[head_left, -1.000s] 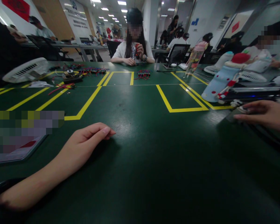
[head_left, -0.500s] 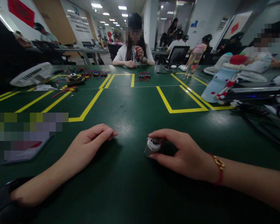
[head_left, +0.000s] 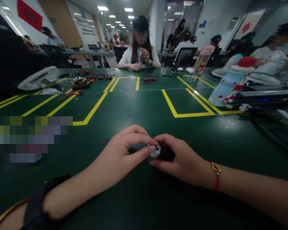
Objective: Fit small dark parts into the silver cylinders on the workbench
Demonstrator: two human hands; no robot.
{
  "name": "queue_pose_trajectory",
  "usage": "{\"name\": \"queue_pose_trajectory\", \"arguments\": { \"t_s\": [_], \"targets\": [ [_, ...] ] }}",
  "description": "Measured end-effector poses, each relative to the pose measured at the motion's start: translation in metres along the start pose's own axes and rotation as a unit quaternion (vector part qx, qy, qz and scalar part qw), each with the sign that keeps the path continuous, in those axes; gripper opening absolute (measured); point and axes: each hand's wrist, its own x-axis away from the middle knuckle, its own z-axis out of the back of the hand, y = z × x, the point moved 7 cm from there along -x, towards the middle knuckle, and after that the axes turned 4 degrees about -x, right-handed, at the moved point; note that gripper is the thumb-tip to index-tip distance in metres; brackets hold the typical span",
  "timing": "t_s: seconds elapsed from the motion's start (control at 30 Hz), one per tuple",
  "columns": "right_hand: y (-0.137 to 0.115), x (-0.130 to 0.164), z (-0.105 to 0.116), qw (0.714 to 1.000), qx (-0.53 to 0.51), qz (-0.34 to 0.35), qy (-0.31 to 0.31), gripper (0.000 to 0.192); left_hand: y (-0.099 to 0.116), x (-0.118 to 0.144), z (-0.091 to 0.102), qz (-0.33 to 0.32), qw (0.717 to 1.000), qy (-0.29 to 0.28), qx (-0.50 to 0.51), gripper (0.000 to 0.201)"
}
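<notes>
Now, head view, single camera:
Table: dark green table top (head_left: 139, 105) marked with yellow tape lines (head_left: 93, 108)
Motor: small cylindrical motor (head_left: 156, 150), pale end cap showing, low on the green surface near the middle of the view, just ahead of me; body mostly hidden behind my fingers
Right hand: my right hand (head_left: 182, 161) curled round the motor from the right, thumb and forefinger closed on it; red cord bracelet (head_left: 216, 177) at the wrist
Left hand: my left hand (head_left: 121, 156) reaching in from the left, thumb tip and forefinger tip pinching narrow at the motor's end cap, touching it; dark wristband (head_left: 38, 204) on the forearm
Contact: both hands meet at the motor, fingertips just beside one another; cannot tell whether the motor rests on the table or is lifted clear
Left of me: a blurred-out flat item near my left forearm, cannot tell what it is
Far left: white fan (head_left: 38, 78) lying tilted, with red and black wires (head_left: 72, 92) beside it
Far middle: small bundle of wired parts (head_left: 148, 79) in front of a seated person (head_left: 140, 51) across the table, well apart from my hands
Right side: pale blue bottle with red dots (head_left: 224, 89) leaning, black cables (head_left: 266, 124) near it
</notes>
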Motion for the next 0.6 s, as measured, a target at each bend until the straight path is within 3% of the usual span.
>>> {"name": "queue_pose_trajectory", "arguments": {
  "t_s": [0.2, 0.37, 0.47, 0.6],
  "targets": [
    [0.004, 0.004, 0.012, 1.000, 0.021, -0.010, 0.012, 0.036, -0.016, 0.003, 0.015, 0.055, 0.996, 0.065, 0.024, 0.013],
    [0.010, 0.006, 0.019, 0.998, 0.041, -0.008, 0.037, 0.033, -0.030, 0.001, -0.015, 0.034, 0.998, -0.020, -0.046, 0.013],
    [0.009, 0.005, 0.020, 0.998, 0.047, 0.000, 0.052, 0.032, -0.032, -0.002, -0.028, 0.004, 0.994, -0.037, -0.100, 0.012],
    [0.006, 0.005, 0.050, 0.989, 0.074, -0.006, 0.128, 0.033, -0.037, 0.003, -0.011, 0.039, 0.997, -0.032, -0.055, 0.022]
  ]
}}
